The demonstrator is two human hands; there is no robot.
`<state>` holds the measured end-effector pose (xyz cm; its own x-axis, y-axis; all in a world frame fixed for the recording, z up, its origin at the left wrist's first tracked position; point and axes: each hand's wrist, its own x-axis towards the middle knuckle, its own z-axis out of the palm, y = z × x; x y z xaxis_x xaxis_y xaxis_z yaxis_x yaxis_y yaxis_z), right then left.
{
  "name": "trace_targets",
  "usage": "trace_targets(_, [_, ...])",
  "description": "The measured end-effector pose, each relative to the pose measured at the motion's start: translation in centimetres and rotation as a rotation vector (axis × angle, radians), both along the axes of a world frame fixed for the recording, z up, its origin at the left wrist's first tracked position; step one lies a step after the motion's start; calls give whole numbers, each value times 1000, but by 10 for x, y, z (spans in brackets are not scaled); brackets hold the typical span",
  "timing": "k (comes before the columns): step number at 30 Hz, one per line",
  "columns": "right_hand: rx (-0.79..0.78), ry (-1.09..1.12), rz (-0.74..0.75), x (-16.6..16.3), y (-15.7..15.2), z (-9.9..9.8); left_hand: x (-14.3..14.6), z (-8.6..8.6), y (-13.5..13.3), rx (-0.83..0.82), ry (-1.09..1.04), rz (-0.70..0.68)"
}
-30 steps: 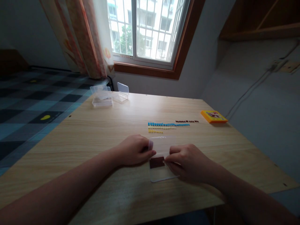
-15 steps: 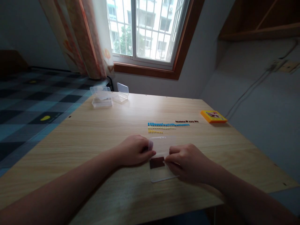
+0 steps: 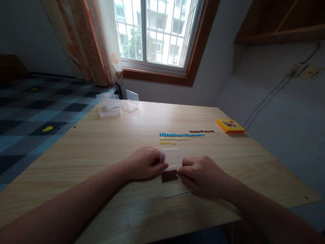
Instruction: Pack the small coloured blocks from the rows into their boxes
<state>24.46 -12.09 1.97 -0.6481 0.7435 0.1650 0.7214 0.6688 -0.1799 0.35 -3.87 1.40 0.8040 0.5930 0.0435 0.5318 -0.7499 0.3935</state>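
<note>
A clear plastic board (image 3: 175, 189) with rounded corners lies on the table in front of me, with a dark brown rectangular piece (image 3: 169, 176) on it. My left hand (image 3: 146, 163) grips the board's left edge, its thumb over the top and its fingers curled. At the right end of the brown piece, my right hand (image 3: 199, 174) is closed in a pinch. A tiny pale spot shows at its fingertips, too small to name. Beyond the board lie rows of small blue pieces (image 3: 175, 135), cream pieces (image 3: 175, 138) and yellow pieces (image 3: 167, 143).
A row of dark red-brown bits (image 3: 201, 131) lies farther right, near an orange-yellow box (image 3: 230, 125). Two clear plastic cases with raised lids, a left case (image 3: 109, 111) and a right case (image 3: 131, 106), stand at the table's back left.
Both hands hold nearly the same pose on the board and brown piece. The whole view has shifted very slightly.
</note>
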Motion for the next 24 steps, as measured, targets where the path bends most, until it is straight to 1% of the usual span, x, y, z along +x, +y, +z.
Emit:
trace_targets(6, [-16,9,2,0,0,0,0,0,-1,-1,9,21])
trace_targets(11, [-11,8,-2,1,1,-2,0,0,0,2,-3,2])
trace_targets(15, [1,61,56,3,1,2,0,1,0,-7,-26,-8])
trace_targets(17, [47,132,100,7,2,8,-1,1,1,-12,-33,-20])
trace_targets(20, [206,294,98,21,5,21,-2,-1,3,-17,-29,-23])
trace_targets(22, [319,405,23,35,15,30,-2,-2,4,-20,-20,-14])
trace_targets(24, [364,455,-101,51,32,38,-3,-2,4,-25,-12,-9])
